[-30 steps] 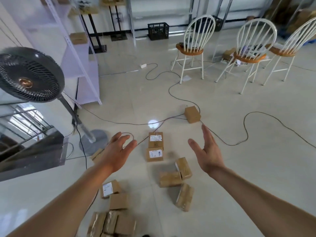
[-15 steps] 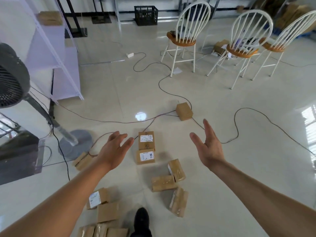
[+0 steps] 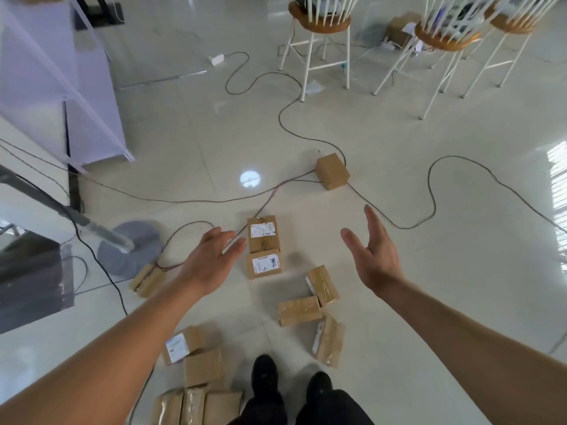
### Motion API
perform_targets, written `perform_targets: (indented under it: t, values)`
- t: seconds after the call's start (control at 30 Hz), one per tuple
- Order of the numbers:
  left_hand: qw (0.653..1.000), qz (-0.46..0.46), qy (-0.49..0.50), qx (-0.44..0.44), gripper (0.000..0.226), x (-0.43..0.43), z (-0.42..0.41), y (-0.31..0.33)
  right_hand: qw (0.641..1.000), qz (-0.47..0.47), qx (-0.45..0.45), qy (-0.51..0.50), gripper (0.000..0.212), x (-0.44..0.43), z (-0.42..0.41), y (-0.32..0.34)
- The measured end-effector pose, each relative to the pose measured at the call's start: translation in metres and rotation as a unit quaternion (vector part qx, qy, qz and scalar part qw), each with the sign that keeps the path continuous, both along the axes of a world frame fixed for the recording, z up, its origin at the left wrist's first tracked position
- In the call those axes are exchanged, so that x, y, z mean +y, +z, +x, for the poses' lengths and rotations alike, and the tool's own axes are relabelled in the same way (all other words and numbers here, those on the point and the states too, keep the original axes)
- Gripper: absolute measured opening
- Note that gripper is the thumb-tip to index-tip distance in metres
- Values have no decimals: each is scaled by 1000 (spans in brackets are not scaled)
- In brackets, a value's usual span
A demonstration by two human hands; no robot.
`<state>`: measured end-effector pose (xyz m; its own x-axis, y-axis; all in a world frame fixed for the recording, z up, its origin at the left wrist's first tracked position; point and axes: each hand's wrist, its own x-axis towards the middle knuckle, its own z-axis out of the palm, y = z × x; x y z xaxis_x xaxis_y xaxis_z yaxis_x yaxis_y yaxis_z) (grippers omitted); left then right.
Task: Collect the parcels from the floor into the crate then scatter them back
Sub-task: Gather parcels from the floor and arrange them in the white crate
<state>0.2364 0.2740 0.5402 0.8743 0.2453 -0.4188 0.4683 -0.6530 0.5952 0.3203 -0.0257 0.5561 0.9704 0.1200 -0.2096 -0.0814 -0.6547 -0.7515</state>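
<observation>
Currently nothing is gripped by either hand. The left hand is held palm down, fingers straight and loose, its fingertips seen just beside the upper labelled parcel. The right hand is held edge-on with the palm turned inward, fingers straight, thumb spread; no parcel is touched by it. Both arms are stretched forward over the tiled floor.

All parcels in view are on the floor. The upper labelled parcel is butted against the lower labelled parcel, between the two hands. A plain brown box is set farther out, on the dark cables. Three taped parcels are clustered below the right hand, two touching, the third just beside them. A flat parcel is laid by the fan base. Near the left forearm a white-labelled parcel and a plain parcel are seen touching. A row of taped parcels is cut off by the bottom edge.

Black shoes are seen at bottom centre. At the far side white chairs with wooden seats are placed, and at the left a white shelving unit.
</observation>
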Motion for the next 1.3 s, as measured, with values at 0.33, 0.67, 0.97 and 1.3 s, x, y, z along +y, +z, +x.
perform_targets:
  t: [0.33,0.67,0.97,1.3]
  values:
    - [985,-91,60,135,81,-98,-14,-169,992,-71,99,29,95,-57,11,-161]
    - [816,-283,365,349,65,-271,-39,-451,945,-160,265,105,76,-152,-8,-465]
    - [695,-372,469,397,74,-325,-57,-627,932,-134,306,142,63,-162,-27,-639]
    - [733,-341,521,274,42,-356,-79,-644,942,5,310,-130,54,-224,-71,-659]
